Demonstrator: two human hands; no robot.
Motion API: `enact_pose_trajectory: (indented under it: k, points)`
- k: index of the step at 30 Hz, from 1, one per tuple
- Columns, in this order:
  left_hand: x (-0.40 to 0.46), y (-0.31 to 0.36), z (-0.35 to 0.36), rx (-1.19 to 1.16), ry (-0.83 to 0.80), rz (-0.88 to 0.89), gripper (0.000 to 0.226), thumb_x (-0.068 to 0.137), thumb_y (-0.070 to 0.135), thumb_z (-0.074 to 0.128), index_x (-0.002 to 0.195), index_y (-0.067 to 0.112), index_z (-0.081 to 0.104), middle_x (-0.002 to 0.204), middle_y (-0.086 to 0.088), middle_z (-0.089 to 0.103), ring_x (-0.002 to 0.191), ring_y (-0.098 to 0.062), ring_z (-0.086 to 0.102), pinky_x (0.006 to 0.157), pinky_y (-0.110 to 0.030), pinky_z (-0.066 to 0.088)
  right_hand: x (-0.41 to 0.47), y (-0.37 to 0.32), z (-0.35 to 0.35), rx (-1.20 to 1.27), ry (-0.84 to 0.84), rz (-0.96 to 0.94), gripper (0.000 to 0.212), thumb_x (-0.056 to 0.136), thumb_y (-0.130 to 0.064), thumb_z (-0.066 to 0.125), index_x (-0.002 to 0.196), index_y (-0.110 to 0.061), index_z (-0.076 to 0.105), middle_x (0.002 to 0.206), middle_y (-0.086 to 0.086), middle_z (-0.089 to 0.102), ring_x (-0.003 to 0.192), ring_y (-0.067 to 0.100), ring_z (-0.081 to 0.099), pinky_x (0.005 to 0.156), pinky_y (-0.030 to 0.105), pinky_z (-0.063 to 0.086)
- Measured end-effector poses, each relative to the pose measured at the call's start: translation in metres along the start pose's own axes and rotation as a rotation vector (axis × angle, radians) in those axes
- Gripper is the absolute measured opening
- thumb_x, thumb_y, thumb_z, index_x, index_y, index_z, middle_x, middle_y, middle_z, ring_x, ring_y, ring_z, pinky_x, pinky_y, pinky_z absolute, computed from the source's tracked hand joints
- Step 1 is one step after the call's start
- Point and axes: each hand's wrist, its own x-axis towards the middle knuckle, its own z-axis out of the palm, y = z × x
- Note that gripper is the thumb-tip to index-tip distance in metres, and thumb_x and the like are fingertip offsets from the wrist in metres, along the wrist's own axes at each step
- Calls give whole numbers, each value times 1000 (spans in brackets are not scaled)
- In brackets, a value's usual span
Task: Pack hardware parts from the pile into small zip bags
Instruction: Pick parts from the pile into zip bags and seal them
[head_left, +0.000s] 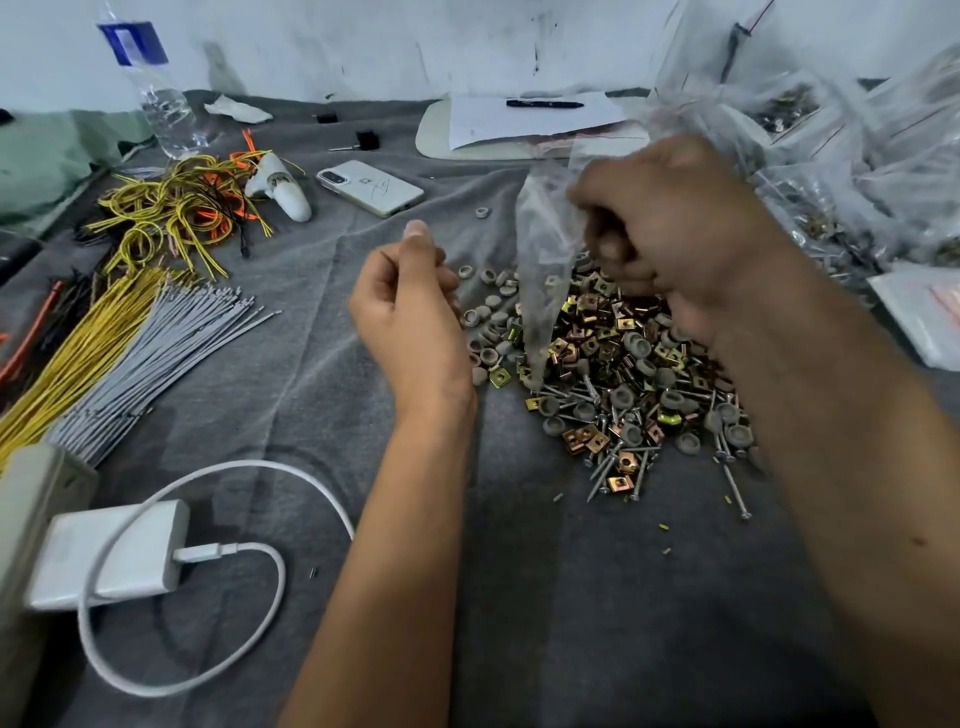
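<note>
**Zip bag held over the hardware pile**

Small clear plastic zip bag (540, 275) hangs from the right hand (670, 228), whose curled fingers pinch its top edge; the bag's lower corner reaches down into the pile of hardware parts (618, 374). The left hand (410, 306) hovers just left of the bag with its fingers loosely curled and the thumb raised; whether it holds a small part cannot be told.

The pile lies on the grey cloth-covered tabletop (519, 597) under and between the hands, a mix of brass-coloured square clip nuts, grey round rubber caps and long silver screws. A lone grey cap (483, 212) sits apart, beyond the pile.

To the right, a heap of filled clear plastic bags (831, 171) is stacked near the wall. Behind the hands lie a white smartphone (370, 187), face down, and a sheet of paper with a black pen (544, 104) on it. Further left are loose yellow and orange wires (182, 208), a bundle of straight grey and yellow wires (135, 348) and a clear plastic water bottle (156, 93). Nearest the person, a white charger with a looped white cable (114, 556) rests on the cloth.
</note>
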Motion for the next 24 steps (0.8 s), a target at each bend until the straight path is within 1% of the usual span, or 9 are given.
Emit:
enact_pose_trajectory:
  k: [5, 7, 10, 12, 14, 16, 18, 22, 24]
  points:
    - [-2, -1, 2, 10, -81, -67, 38, 104, 36, 57, 74, 15, 55, 66, -2, 51, 57, -14, 42, 50, -27, 33, -3, -1, 5, -108, -126, 38, 37, 96, -16, 59, 60, -12, 58, 46, -3, 46, 36, 8, 30, 37, 17, 24]
    - [-3, 1, 4, 72, -158, -88, 46, 92, 59, 58, 75, 16, 51, 69, -5, 48, 59, -17, 40, 50, -28, 30, -7, -4, 4, -124, -112, -69, 38, 95, -16, 61, 59, -4, 59, 47, 2, 47, 37, 10, 32, 39, 18, 27]
    - [-8, 6, 11, 212, -267, -57, 70, 67, 82, 57, 83, 14, 49, 77, -9, 41, 69, -23, 35, 56, -35, 27, -11, -12, 8, -357, -144, -268, 39, 93, -20, 62, 65, 6, 58, 53, 18, 43, 46, 14, 34, 46, 25, 29]
    - [-10, 7, 11, 218, -298, -36, 69, 65, 78, 61, 84, 13, 49, 77, -10, 39, 69, -25, 34, 56, -35, 26, -11, -11, 13, -455, -168, -326, 42, 95, -21, 63, 65, 7, 56, 53, 15, 39, 47, 10, 31, 48, 26, 27]
    - [-9, 6, 7, 200, -299, -41, 54, 73, 63, 68, 83, 13, 49, 70, -9, 39, 61, -22, 35, 52, -31, 28, -11, -7, 14, -508, -162, -355, 42, 98, -23, 62, 68, 6, 59, 54, 13, 45, 48, 10, 33, 48, 26, 27]
    - [-8, 5, 4, 174, -279, -43, 29, 83, 36, 64, 73, 13, 48, 62, -3, 38, 54, -16, 35, 48, -27, 28, -11, -2, 15, -510, -159, -360, 41, 101, -25, 61, 72, 5, 62, 63, 20, 56, 52, 19, 42, 52, 32, 33]
    - [-8, 6, 4, 174, -238, -31, 24, 83, 19, 57, 63, 16, 43, 57, -3, 36, 50, -17, 33, 46, -24, 25, -10, 3, 15, -472, -140, -374, 39, 102, -24, 60, 75, 3, 65, 68, 21, 61, 57, 29, 51, 54, 33, 39]
    - [-11, 7, 4, 261, -153, 43, 21, 73, 22, 55, 60, 11, 44, 62, -12, 36, 60, -26, 32, 53, -40, 26, -8, 14, 10, -410, -18, -392, 37, 101, -21, 61, 71, 1, 64, 58, 11, 58, 48, 12, 44, 50, 21, 38]
    - [-10, 7, 2, 283, -113, 100, 28, 75, 21, 56, 54, 15, 38, 59, -9, 31, 58, -26, 29, 52, -44, 25, -8, 23, 5, -377, 2, -372, 36, 102, -24, 61, 73, -3, 66, 60, 5, 61, 50, 12, 51, 50, 22, 43]
